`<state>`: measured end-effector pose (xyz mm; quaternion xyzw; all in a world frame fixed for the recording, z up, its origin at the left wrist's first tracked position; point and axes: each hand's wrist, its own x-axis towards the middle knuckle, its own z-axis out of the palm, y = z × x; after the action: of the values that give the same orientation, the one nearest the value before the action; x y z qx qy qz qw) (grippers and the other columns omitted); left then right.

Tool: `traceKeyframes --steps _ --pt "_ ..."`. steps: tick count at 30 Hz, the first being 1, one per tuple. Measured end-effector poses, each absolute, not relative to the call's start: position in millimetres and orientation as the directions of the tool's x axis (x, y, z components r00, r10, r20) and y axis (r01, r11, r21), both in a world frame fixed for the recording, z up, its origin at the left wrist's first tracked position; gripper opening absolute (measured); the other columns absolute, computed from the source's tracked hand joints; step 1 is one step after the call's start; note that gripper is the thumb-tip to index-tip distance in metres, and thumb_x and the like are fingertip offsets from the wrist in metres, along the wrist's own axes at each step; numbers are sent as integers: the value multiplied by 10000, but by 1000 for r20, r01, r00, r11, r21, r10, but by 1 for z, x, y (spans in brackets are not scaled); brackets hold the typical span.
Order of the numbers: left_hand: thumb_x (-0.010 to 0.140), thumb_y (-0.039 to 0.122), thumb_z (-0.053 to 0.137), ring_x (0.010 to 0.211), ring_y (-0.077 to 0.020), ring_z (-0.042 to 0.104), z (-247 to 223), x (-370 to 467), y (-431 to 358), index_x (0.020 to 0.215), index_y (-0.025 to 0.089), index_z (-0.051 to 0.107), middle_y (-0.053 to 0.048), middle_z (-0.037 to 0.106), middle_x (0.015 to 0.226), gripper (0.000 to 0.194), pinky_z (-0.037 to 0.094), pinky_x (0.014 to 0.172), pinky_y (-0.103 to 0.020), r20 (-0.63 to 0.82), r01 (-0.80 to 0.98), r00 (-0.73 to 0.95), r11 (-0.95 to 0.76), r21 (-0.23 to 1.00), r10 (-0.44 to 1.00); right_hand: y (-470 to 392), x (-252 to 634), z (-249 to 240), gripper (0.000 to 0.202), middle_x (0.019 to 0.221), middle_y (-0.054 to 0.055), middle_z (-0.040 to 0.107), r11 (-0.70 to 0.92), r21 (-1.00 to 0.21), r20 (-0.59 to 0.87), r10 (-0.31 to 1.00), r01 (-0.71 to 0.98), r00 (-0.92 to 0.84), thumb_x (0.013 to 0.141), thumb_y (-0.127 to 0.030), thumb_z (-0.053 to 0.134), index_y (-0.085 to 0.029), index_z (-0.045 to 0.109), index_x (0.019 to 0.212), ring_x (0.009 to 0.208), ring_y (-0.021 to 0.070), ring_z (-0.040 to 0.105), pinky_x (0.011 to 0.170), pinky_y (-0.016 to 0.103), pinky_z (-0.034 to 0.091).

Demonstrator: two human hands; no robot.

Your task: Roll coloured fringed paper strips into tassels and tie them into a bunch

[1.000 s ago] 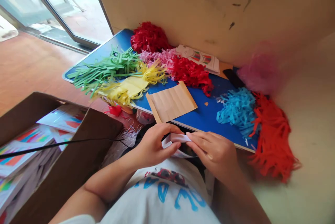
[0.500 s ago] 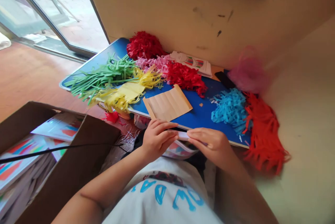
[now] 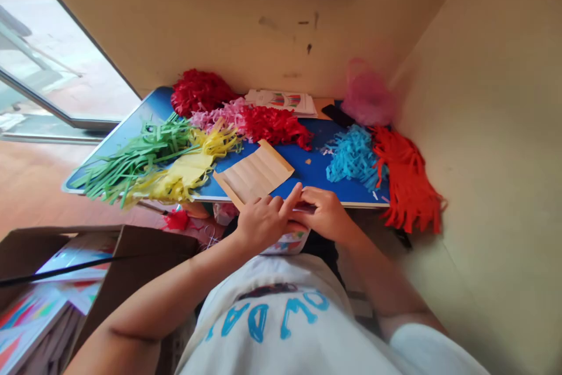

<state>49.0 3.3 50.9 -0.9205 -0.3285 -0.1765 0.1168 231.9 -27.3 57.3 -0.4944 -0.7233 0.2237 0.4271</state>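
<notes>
A white packet with colourful print (image 3: 287, 241) sits at my waist, mostly covered by my hands. My left hand (image 3: 262, 222) lies across its top edge, the index finger pointing forward and the other fingers bent. From the other side my right hand (image 3: 325, 214) grips that edge with curled fingers, its fingertips meeting the left ones. What lies between the fingertips is hidden. Just beyond the hands, an unfolded piece of brown card (image 3: 254, 173) rests at the front of the blue table (image 3: 302, 164).
Fringed paper bundles lie on the table: green (image 3: 136, 155), yellow (image 3: 188, 173), pink (image 3: 223, 114), red (image 3: 276, 125), blue (image 3: 353, 155), and orange-red (image 3: 406, 182) hanging over the edge. A dark phone-like object (image 3: 338, 116) lies behind. An open carton (image 3: 144, 246) at left holds printed packets (image 3: 39, 316).
My view has turned right and the scene sits further left. Both hands have come closer together over the packet's top edge, and the white strip between them is now covered.
</notes>
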Motion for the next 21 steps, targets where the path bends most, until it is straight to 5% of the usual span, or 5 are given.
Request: traceKeyframes --steps 5,13,18,21 --pt "924 642 391 646 -198 610 46 40 16 1278 273 639 -62 666 716 568 329 566 -299 401 678 698 -728 -105 593 -45 238 19 527 1084 95 727 183 -958 205 975 219 83 776 -471 748 -205 620 1213 963 218 714 823 337 593" --pt "986 440 426 712 -193 656 73 44 17 997 206 724 -58 689 742 379 466 687 -297 321 621 755 -781 -69 572 -58 224 6 477 1020 51 765 238 -919 305 935 315 182 835 -344 715 -255 600 1289 897 218 742 831 346 612" --pt "992 253 408 960 -197 701 93 46 23 1366 218 523 -98 697 1188 393 565 740 -276 138 415 889 -895 162 437 -60 227 7 535 1080 82 751 290 -881 349 932 374 99 876 -330 674 -221 518 1376 954 218 731 864 349 595" --pt "969 189 422 1010 -196 700 98 44 26 1403 262 499 -94 674 1248 447 584 805 -286 160 329 917 -919 216 366 -61 227 6 566 1100 74 748 301 -885 351 932 354 86 877 -331 672 -241 481 1403 979 217 726 866 352 594"
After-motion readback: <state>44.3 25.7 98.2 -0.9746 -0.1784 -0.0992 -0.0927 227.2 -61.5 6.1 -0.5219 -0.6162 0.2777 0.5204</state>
